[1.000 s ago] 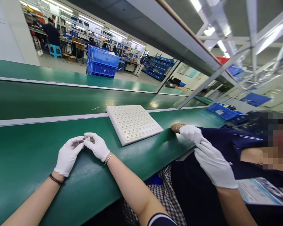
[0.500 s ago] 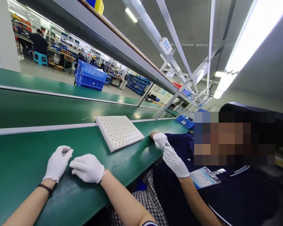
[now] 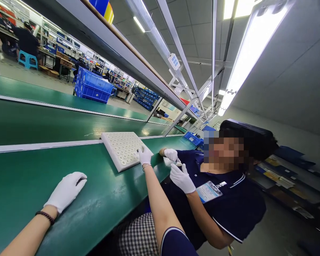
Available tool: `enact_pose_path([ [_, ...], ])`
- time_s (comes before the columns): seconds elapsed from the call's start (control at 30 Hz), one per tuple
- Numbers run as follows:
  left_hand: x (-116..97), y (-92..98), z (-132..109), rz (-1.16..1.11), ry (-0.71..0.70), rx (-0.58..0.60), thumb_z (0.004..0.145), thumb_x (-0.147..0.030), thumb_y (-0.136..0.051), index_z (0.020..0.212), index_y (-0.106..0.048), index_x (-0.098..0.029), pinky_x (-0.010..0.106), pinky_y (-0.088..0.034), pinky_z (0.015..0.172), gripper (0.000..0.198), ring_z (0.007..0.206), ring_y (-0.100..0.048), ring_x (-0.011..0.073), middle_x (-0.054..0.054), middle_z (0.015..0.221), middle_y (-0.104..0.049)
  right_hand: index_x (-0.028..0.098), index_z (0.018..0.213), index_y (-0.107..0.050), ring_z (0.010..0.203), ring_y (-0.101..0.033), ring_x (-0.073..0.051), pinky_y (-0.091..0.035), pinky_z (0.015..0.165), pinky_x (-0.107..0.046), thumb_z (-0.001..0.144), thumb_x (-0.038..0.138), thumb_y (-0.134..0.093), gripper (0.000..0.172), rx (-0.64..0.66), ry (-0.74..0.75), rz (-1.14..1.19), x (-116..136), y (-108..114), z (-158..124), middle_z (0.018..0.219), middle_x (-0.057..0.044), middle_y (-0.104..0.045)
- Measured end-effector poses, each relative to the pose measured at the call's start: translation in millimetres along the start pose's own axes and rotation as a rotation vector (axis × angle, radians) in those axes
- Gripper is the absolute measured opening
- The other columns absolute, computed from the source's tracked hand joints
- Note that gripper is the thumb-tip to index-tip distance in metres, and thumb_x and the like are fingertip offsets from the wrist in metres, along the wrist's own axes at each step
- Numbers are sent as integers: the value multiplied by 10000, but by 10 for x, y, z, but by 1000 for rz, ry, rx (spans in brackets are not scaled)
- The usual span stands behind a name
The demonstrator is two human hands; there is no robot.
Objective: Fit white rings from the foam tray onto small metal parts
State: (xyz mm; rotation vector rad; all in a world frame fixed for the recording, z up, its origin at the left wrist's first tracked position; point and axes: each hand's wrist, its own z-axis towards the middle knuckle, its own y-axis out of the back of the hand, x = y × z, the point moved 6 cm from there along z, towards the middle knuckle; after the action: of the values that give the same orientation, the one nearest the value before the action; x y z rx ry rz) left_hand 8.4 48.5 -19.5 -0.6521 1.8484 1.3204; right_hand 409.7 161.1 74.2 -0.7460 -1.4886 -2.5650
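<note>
I'm poising my right hand (image 3: 144,156), grip unclear, lightly at the tray (image 3: 110,152), sparing its rings (image 3: 123,164), my left hand (image 3: 66,191) lying loosely open.

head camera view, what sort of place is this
Probably a factory assembly workshop, judging by the long green workbench, the white tray with rows of small ring-shaped parts, and the stacked blue crates beyond.

Factory workshop | green workbench (image 3: 101,192) | stacked blue crates (image 3: 93,89) | strip lights (image 3: 248,57)
</note>
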Motion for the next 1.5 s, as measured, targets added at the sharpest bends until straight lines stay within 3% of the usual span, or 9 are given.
enact_pose_path([
  [0.1,14,5,0,19,17,3,834,-544,-337,1022,-585,-270,311,-329,1049,414,1103,-458,110,-59,1183,-547,37,1257,-581,1220,-462,-236,-315,1073,-332,854,235,-561,450,74,-36,-37,-171,-120,-22,1261,-127,-541],
  [0.27,45,10,12,49,30,11,832,-573,-345,1039,-576,-287,303,-328,1056,422,1118,-453,101,-79,1195,-539,54,1350,-511,1285,-406,-201,-257,1116,-305,902,257,-519,492,100,-26,-69,-210,-323,-133,1351,-115,-473],
  [0.53,88,1,30,59,51,15,825,-589,-364,1036,-574,-297,294,-328,1053,417,1119,-456,103,-81,1190,-546,105,1303,-566,1209,-481,-175,-305,1084,-282,872,225,-566,448,165,133,-113,-91,-319,-122,1283,-48,-540],
  [0.77,114,19,8,61,76,13,820,-617,-366,1036,-572,-312,288,-320,1062,426,1136,-446,101,-94,1202,-538,113,1263,-593,1183,-498,-127,-336,1048,-211,872,261,-574,419,180,146,-19,-190,-415,-88,1237,-10,-573],
  [0.9,73,48,-6,66,74,15,818,-620,-374,1030,-571,-305,286,-327,1064,428,1133,-447,102,-88,1199,-540,107,1270,-589,1196,-485,-153,-325,1066,-254,869,325,-584,456,181,221,-29,-175,-444,-129,1260,-21,-558],
  [1.0,93,52,-3,58,91,18,812,-629,-383,1039,-565,-315,286,-333,1060,428,1138,-446,103,-92,1209,-535,108,1291,-584,1255,-439,-171,-261,1114,-278,924,399,-497,476,179,280,-85,-141,-442,-224,1312,-29,-521],
  [1.23,131,58,-5,38,101,13,796,-645,-402,1044,-568,-319,261,-326,1058,442,1152,-446,104,-99,1218,-534,157,1383,-515,1375,-285,-170,-145,1156,-255,999,357,-313,477,211,258,-271,-117,-453,-359,1430,12,-393],
  [1.5,141,67,21,67,118,21,790,-642,-395,1058,-558,-322,258,-323,1065,448,1164,-446,108,-102,1232,-528,94,1502,-305,1423,-129,-264,-80,1157,-378,961,572,-281,722,366,191,-434,82,-432,-514,1523,-117,-196],
])
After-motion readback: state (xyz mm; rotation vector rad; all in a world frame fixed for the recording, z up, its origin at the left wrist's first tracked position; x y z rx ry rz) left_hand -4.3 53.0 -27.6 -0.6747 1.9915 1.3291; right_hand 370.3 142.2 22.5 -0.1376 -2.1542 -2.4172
